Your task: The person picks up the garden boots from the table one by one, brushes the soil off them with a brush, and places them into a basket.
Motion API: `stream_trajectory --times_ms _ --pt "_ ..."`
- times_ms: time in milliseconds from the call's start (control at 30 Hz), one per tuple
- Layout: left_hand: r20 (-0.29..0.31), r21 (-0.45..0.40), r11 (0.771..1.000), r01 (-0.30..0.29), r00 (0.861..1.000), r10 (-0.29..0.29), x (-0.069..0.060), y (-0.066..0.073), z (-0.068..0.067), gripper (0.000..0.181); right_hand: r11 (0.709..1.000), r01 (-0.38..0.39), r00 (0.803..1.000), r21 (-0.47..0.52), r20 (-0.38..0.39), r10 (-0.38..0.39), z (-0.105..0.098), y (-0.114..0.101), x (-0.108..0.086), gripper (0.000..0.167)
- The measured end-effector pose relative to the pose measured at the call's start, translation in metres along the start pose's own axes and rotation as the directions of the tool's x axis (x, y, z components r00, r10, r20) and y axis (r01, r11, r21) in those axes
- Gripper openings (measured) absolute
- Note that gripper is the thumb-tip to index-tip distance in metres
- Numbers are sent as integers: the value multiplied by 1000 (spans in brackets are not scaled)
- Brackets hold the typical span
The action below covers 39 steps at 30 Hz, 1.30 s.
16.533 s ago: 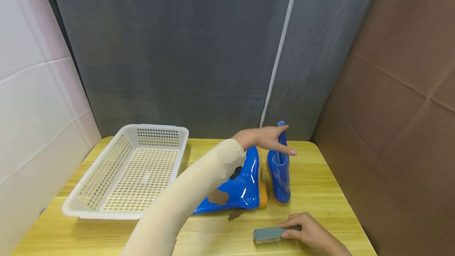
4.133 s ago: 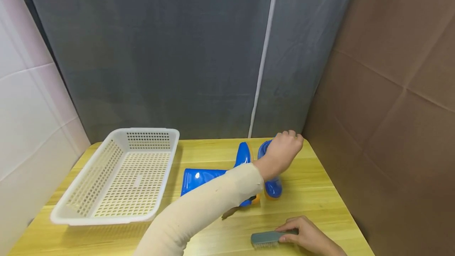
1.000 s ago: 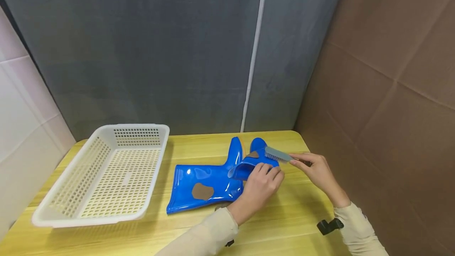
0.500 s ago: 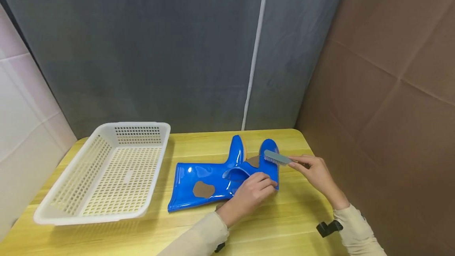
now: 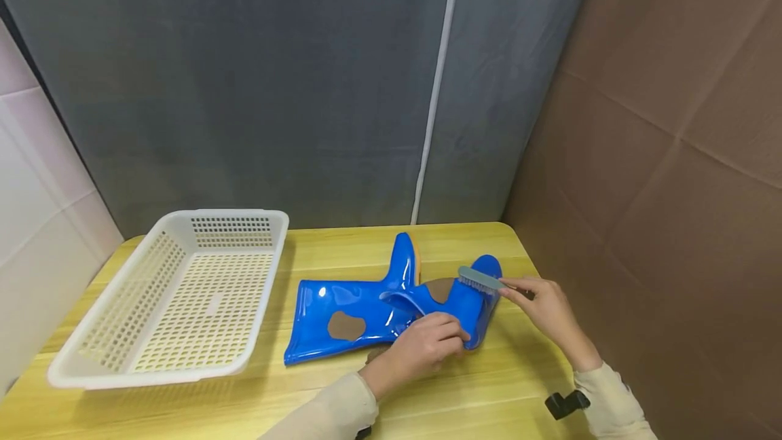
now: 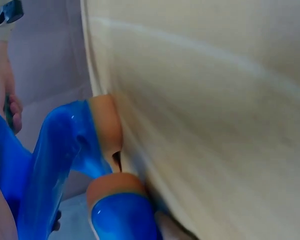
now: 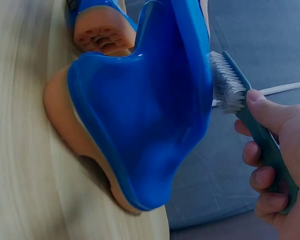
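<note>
A blue rain boot (image 5: 464,301) with a brown patch (image 5: 440,289) on its shaft stands tilted, its opening toward the left. My left hand (image 5: 421,346) grips the near edge of that shaft with curled fingers. My right hand (image 5: 546,307) holds a grey-green scrubbing brush (image 5: 479,280) by its handle. In the right wrist view the white bristles (image 7: 226,82) touch the boot's shaft, and the orange sole (image 7: 65,107) rests on the table. Another blue rain boot (image 5: 324,301), also with a brown patch (image 5: 346,325), lies on its side to the left.
A white perforated plastic basket (image 5: 277,250) stands on the wooden table (image 5: 342,250) at the left. Something brown (image 5: 375,353) shows partly from under the lying boot. A grey curtain hangs behind, with a brown one (image 5: 660,189) at the right.
Over the last second the held boot has turned, its toe swinging right and nearer, showing more of its brown patch. The left hand moved slightly left and nearer. The brush has shifted slightly along the shaft.
</note>
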<state>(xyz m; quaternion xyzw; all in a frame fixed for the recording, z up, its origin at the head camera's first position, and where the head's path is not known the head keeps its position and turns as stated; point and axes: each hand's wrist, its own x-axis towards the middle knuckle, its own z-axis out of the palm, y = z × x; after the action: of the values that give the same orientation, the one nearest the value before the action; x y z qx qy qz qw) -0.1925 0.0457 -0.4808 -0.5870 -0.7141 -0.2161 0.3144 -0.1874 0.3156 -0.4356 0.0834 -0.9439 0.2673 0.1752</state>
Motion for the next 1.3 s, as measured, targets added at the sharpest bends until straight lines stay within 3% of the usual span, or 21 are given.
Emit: stream_trajectory --times_ms 133,300,533,667,800,933,1033,1133,1300 --pt "26 84 995 -53 998 51 -1 3 5 8 1000 4 1000 -13 -5 -4 -1 2 -5 26" --pt "94 125 990 -69 994 58 2 7 3 5 1000 1 1000 -25 -13 -2 -2 5 -9 25" --pt "226 216 967 -133 971 83 2 10 1 12 999 -22 1000 -28 -10 21 -4 5 -13 26" --pt "286 228 965 -127 956 58 -1 10 2 22 999 -20 1000 -37 -19 19 -4 5 -14 26" --pt "315 240 968 -76 949 -3 -3 12 4 33 999 -8 1000 -43 -20 8 -2 4 -14 25" --pt "266 245 969 -23 963 -44 0 14 4 38 999 18 1000 -38 -21 -19 -2 2 -13 25" --pt "172 250 968 -10 985 -34 7 17 2 30 999 21 999 -44 -31 -23 -4 1 -11 26" --pt "67 262 965 16 997 -35 13 21 1 20 999 3 999 -48 -32 -5 -6 1 -10 26" --pt "-93 339 935 102 993 -75 14 31 2 31 999 -12 999 -33 -32 11 -9 0 -10 27"
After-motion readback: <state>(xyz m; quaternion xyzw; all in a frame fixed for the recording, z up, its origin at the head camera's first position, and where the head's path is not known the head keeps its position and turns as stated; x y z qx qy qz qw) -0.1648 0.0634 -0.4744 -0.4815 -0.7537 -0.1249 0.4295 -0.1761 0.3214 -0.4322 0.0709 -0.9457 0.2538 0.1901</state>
